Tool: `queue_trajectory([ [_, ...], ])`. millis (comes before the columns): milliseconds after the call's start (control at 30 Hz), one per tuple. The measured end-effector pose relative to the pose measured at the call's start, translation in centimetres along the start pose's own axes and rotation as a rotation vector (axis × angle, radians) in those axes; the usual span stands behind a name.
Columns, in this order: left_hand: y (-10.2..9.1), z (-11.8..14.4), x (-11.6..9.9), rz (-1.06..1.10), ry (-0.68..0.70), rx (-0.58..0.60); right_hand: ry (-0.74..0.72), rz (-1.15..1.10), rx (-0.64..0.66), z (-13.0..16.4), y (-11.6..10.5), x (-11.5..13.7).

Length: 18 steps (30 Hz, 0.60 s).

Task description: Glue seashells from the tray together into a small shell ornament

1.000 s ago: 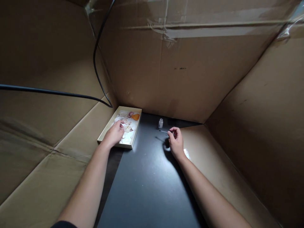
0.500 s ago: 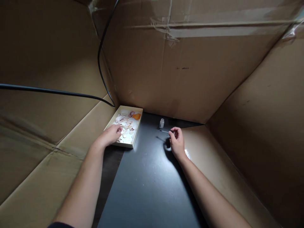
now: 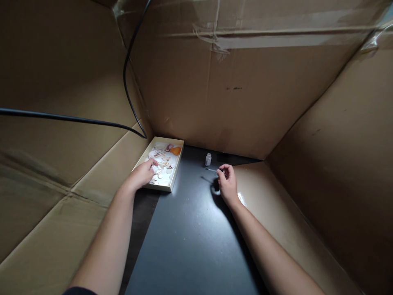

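Note:
My left hand (image 3: 144,173) reaches over the near left part of a shallow cream box (image 3: 171,189). Its fingers are stretched out and apart among pale seashells (image 3: 160,159); what the fingertips touch is partly hidden. Above the dark tabletop, my right hand (image 3: 228,182) is closed in a pinch around a thin, pale rod (image 3: 211,170) with a dark tip pointing left. The rod's other end is hidden in the fingers. Just behind that tip stands a small clear glass bottle (image 3: 208,159), upright and without a cap.
An orange shell (image 3: 175,151) lies at the box's far right corner. Cardboard walls (image 3: 196,102) enclose the grey tabletop (image 3: 184,237) at the back and sides. A black cable (image 3: 76,119) hangs on the left. Crinkled clear plastic (image 3: 242,199) lies beside my right wrist.
My left fingers have straightened from a more curled pose over the shells. My right hand keeps the rod in nearly the same place. The whole view has shifted very slightly.

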State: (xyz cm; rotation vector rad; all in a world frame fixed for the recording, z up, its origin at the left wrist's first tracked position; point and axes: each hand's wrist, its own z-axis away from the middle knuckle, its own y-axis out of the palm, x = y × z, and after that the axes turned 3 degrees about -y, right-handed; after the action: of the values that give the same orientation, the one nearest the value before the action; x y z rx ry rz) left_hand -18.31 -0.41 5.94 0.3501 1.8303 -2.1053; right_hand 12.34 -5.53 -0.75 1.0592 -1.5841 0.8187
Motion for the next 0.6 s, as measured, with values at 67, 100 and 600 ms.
queue_trajectory([
  [67, 0.1, 0.1, 0.0, -0.071, 0.013, -0.049, 0.007, 0.001, 0.002, 0.0, 0.0, 0.0],
  [100, 0.1, 0.2, -0.1, -0.110, 0.019, -0.080, 0.012, -0.001, 0.003, 0.0, 0.0, 0.1],
  [600, 0.2, -0.5, -2.6, -0.314, 0.155, 0.229, 0.006, -0.006, 0.003, 0.0, 0.0, 0.1],
])
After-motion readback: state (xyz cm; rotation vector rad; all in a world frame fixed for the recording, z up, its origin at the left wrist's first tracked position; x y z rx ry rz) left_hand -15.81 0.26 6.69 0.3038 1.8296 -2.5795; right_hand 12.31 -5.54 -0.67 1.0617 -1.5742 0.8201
